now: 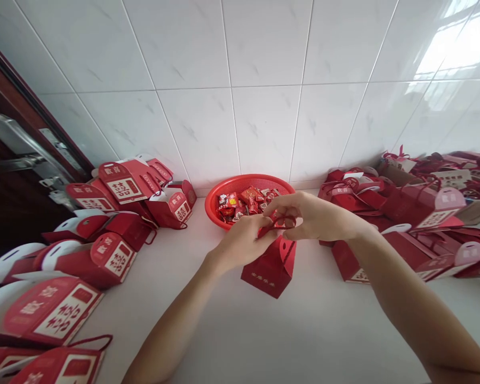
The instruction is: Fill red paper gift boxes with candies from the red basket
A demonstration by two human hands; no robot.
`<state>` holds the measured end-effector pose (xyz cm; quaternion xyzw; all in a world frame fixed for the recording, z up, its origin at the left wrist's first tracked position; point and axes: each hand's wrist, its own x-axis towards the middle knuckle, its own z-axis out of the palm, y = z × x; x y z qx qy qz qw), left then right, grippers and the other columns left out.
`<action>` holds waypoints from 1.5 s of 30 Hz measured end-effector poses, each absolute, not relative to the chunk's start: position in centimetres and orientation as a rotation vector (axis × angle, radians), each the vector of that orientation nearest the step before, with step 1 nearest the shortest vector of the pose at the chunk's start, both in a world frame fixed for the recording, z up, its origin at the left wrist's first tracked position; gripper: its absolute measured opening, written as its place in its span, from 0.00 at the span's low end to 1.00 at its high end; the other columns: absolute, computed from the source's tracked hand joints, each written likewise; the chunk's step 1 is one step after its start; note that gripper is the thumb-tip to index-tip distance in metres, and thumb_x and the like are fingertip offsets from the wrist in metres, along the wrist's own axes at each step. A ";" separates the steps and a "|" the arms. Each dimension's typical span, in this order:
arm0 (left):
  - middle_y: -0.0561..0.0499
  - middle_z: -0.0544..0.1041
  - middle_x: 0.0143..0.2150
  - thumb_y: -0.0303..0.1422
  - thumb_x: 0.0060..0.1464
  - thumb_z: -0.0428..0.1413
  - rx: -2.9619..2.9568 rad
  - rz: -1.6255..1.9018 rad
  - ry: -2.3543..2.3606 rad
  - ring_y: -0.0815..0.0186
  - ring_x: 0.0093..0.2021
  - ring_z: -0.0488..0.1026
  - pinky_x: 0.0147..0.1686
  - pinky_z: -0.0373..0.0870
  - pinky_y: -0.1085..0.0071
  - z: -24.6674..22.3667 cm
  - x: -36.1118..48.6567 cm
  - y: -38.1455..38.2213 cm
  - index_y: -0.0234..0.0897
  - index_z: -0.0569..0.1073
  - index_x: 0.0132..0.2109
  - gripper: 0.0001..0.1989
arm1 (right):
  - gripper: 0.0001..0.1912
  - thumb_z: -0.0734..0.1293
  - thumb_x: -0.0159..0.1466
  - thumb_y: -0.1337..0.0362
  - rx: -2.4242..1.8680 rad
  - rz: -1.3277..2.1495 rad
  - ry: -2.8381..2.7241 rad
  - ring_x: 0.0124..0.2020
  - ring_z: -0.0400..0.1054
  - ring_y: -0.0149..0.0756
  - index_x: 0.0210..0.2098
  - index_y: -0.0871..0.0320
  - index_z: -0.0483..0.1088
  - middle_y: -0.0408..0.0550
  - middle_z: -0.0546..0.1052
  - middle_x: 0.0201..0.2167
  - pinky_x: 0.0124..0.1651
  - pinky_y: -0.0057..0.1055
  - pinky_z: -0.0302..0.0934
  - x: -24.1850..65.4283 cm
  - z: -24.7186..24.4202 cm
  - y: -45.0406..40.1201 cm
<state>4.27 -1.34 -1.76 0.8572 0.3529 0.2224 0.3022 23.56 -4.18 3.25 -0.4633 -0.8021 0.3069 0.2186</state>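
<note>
A small red gift box with gold lettering stands on the white surface below my hands, its top folded to a peak. At that peak, a dark red ribbon forms a loop between my hands. My left hand is closed on the ribbon from the left, over the box's upper edge. From the right, my right hand curls its thumb and fingers around the ribbon loop and grips it. Part of the box top is hidden behind my fingers. Just behind my hands sits a red plastic basket of wrapped candies.
Several red gift boxes with white flaps stand along the left side. More red boxes are piled on the right, some with ribbons. A white tiled wall rises behind, and a dark door with a metal handle is at left.
</note>
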 end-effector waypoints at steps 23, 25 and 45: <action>0.51 0.78 0.43 0.36 0.58 0.56 2.326 0.619 0.946 0.60 0.42 0.75 0.36 0.68 0.67 -2.3 4.7 -1.3 0.40 0.72 0.43 0.08 | 0.16 0.63 0.56 0.78 -1.355 0.599 -2.010 0.30 0.68 0.32 0.40 0.58 0.74 0.41 0.74 0.26 0.34 0.29 0.57 22.0 2.4 -4.7; 0.51 0.78 0.45 0.33 0.56 0.57 2.288 0.631 0.935 0.59 0.45 0.76 0.38 0.70 0.67 -2.6 4.9 -1.2 0.40 0.73 0.45 0.09 | 0.15 0.64 0.56 0.76 -1.290 0.717 -1.956 0.30 0.68 0.32 0.40 0.59 0.75 0.40 0.74 0.25 0.35 0.30 0.60 22.0 2.3 -4.8; 0.45 0.76 0.56 0.34 0.59 0.62 2.284 1.346 0.417 0.58 0.60 0.71 0.59 0.70 0.60 -1.2 4.0 -2.3 0.41 0.73 0.55 0.17 | 0.17 0.78 0.52 0.62 -1.050 1.044 -1.320 0.28 0.73 0.33 0.40 0.57 0.76 0.45 0.79 0.28 0.34 0.33 0.67 26.1 3.9 -5.7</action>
